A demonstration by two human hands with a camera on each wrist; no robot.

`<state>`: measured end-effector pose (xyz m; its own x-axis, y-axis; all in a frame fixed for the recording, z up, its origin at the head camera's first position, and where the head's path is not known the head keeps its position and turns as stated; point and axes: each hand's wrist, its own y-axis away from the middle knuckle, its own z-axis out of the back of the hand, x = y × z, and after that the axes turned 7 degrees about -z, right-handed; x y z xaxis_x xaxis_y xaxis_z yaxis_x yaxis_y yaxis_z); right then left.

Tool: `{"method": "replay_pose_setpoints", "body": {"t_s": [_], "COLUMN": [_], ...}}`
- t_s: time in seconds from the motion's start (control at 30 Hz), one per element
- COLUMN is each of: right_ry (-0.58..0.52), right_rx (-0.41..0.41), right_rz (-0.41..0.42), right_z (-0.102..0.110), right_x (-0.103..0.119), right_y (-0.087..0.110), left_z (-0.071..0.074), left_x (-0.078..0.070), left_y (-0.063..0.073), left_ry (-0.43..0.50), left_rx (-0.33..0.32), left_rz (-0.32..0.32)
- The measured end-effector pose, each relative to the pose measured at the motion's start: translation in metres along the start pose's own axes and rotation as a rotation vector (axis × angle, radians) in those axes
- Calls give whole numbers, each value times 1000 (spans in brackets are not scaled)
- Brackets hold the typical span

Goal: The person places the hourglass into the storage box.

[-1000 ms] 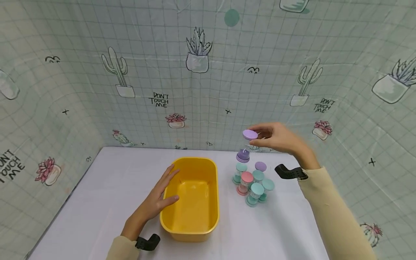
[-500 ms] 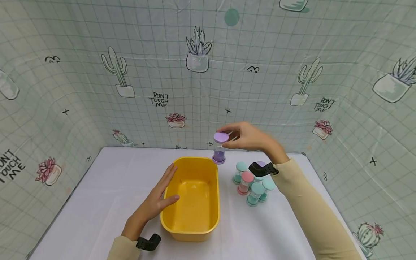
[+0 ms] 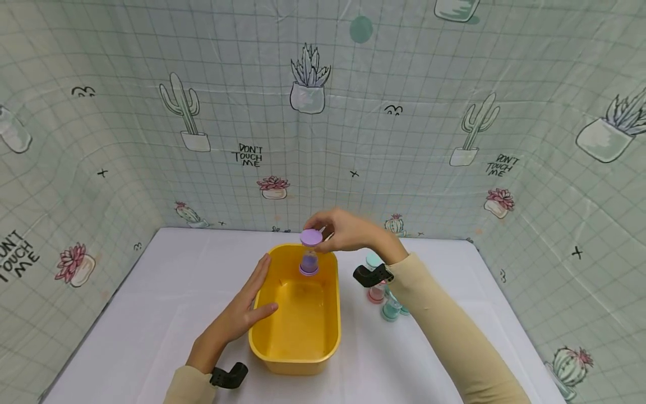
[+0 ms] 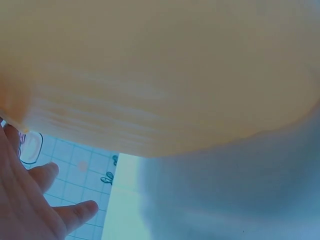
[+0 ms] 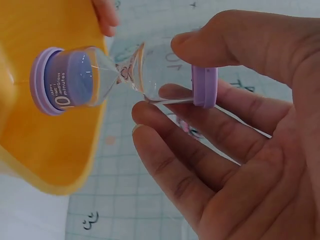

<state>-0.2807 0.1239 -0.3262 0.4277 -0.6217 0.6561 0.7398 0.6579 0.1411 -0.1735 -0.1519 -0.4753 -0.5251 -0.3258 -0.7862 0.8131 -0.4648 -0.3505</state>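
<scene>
Between thumb and fingers my right hand (image 3: 343, 230) pinches a purple-capped sand timer (image 5: 120, 75) by its upper end. Purple sand fills its lower bulb, and "10 minutes" is printed on the glass. In the head view the sand timer stands upright over the far end of a yellow plastic tub (image 3: 295, 363). My left hand (image 3: 242, 308) rests along the tub's left rim, fingers extended and thumb reaching over the edge. The left wrist view is mostly filled by the tub's outer wall (image 4: 165, 75), with part of that hand at lower left.
Right of the tub, a group of sand timers stands on the white table (image 3: 202, 280), partly hidden by my right wrist and sleeve. A red one (image 3: 375, 294) and a teal one (image 3: 390, 310) show. A cloth printed with cacti (image 3: 298, 146) hangs behind and at both sides.
My right hand has carried the purple sand timer leftward from above the group to over the tub, and lowered it slightly. The left hand has stayed on the rim.
</scene>
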Motion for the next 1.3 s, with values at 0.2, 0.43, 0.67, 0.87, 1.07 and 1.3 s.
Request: {"method": "replay_pose_setpoints", "body": {"t_s": [0.2,0.43,0.67,0.87,1.07,1.3], "right_ry": [29,74,78,110,151,158], "right_rx": [42,37,65,98,113,118], "right_rz": [-32,-54,-97,-151,-158,-184], "right_z": [-20,-43,-66,-80,-86,-89], "right_x": [-2,-2,-5,-9,-13,-14], "right_y": [-12,-27,-41,-51,-56,-58], "left_z": [1,3,5,4,4,5], "left_x": [-1,-1,0,1,-1,-2], "left_y": [0,0,0,0,0,1], "left_ry": [-12,-9,-3,-22,-16,-2], "left_rx": [19,33,53,50,48,44], "left_rz": [3,-2,-11,-17,-17,-13]}}
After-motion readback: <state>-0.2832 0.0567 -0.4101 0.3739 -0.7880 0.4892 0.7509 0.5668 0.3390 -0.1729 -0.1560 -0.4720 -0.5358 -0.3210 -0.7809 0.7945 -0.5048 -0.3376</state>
